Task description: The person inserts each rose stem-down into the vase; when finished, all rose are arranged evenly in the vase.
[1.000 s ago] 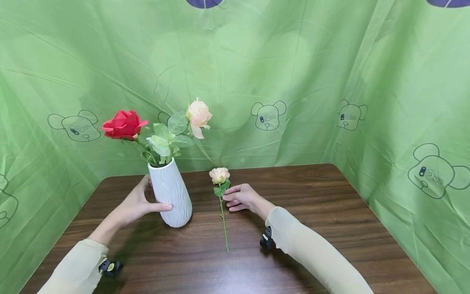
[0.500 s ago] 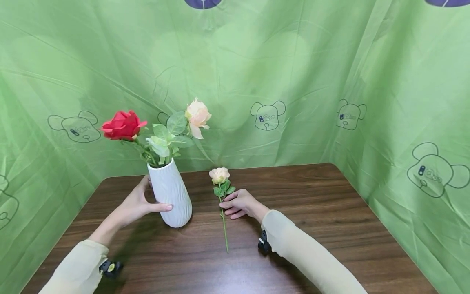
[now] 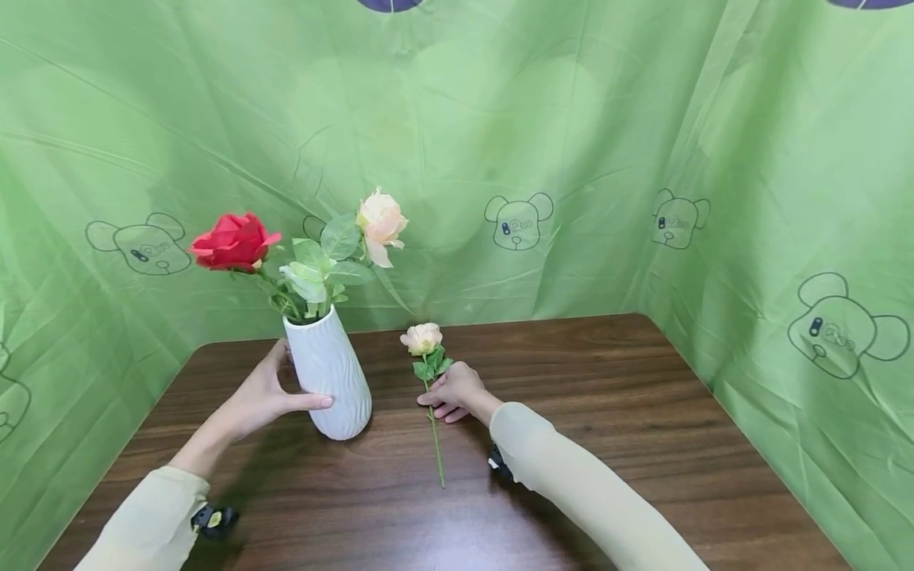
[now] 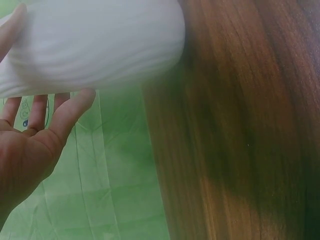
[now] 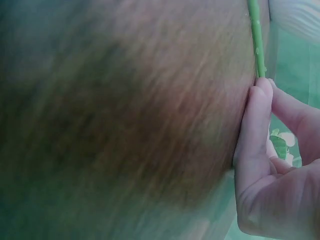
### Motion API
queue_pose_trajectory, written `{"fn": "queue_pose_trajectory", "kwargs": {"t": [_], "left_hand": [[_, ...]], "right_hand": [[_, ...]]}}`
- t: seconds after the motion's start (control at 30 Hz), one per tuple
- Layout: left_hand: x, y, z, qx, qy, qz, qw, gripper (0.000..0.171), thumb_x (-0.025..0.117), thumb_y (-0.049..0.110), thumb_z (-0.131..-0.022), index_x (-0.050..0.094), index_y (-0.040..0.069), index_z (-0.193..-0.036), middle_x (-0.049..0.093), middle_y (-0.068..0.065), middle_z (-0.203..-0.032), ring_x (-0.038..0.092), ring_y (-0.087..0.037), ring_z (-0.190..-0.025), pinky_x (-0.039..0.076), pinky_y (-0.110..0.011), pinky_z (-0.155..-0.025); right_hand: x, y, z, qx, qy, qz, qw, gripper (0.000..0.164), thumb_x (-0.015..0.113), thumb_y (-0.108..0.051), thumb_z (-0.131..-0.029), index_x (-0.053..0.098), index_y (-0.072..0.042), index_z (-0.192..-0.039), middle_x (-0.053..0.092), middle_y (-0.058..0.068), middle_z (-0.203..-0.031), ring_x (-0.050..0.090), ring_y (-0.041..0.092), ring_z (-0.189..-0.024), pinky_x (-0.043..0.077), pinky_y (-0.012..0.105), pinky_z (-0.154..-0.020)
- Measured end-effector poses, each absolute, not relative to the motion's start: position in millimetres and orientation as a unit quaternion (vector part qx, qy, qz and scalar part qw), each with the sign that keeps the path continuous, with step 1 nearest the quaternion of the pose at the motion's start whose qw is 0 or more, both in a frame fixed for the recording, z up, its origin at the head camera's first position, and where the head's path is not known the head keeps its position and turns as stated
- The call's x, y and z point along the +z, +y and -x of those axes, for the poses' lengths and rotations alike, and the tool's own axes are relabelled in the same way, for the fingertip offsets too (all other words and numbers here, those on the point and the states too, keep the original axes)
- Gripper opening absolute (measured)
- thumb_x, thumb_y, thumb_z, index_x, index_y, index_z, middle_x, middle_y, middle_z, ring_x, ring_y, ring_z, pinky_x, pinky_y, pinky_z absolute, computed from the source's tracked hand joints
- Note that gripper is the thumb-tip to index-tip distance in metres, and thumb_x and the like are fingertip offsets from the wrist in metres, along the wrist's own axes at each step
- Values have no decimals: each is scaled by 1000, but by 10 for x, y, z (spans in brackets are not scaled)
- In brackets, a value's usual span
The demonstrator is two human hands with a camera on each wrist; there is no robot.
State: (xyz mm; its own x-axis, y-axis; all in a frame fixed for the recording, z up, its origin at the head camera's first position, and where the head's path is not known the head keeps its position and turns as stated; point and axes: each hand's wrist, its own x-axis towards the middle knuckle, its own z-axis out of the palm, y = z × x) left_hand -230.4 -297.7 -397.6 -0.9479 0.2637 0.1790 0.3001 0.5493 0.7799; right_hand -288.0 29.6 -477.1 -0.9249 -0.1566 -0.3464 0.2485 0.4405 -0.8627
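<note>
A white ridged vase (image 3: 328,377) stands on the left half of the table, with a red rose (image 3: 236,242) and a larger peach flower (image 3: 382,226) in it. My left hand (image 3: 260,396) holds the vase's side, thumb across the front and fingers behind. The left wrist view shows the white vase wall (image 4: 100,40) between thumb and fingers. Right of the vase lies a short peach rose (image 3: 421,339) with green leaves, its bloom toward the back. My right hand (image 3: 457,388) pinches its stem below the leaves; the right wrist view shows the green stem (image 5: 257,40) at the fingertips.
The dark wooden table (image 3: 607,412) has its back edge against a green curtain (image 3: 457,119) with printed bear heads. Curtain also hangs along the left and right sides. Black wrist cameras hang under both pale sleeves (image 3: 571,468).
My right hand has slid down along the stem, toward me and slightly left, and now pinches it below the leaves. The left hand keeps its hold on the vase.
</note>
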Motion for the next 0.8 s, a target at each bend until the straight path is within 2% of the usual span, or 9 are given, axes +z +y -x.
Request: {"fn": "queue_pose_trajectory", "kwargs": {"t": [0.37,0.63,0.8], "left_hand": [[-3964,-2987,2312,-448,-880,157,19,82,91,26,-77,39,9,-138,57,-9,-121,56,-27,-110,49,-28,-86],[-3956,-3004,2298,-446,-881,157,23,81,91,25,-77,40,10,-138,57,-9,-121,56,-25,-110,50,-29,-85],[-3971,-2983,2305,-452,-877,160,19,82,91,26,-77,39,11,-140,56,-9,-122,55,-28,-112,51,-33,-86]], "right_hand": [[-4716,289,2824,-532,826,-22,186,12,85,-9,-80,74,-7,-82,72,11,-69,70,16,-56,57,32,-51],[-4688,311,2798,-548,810,-3,208,10,81,-8,-84,72,-5,-88,72,9,-76,70,16,-57,58,32,-54],[-4652,383,2802,-576,782,4,236,11,77,-5,-87,69,-3,-95,73,14,-87,66,16,-56,59,36,-57]]}}
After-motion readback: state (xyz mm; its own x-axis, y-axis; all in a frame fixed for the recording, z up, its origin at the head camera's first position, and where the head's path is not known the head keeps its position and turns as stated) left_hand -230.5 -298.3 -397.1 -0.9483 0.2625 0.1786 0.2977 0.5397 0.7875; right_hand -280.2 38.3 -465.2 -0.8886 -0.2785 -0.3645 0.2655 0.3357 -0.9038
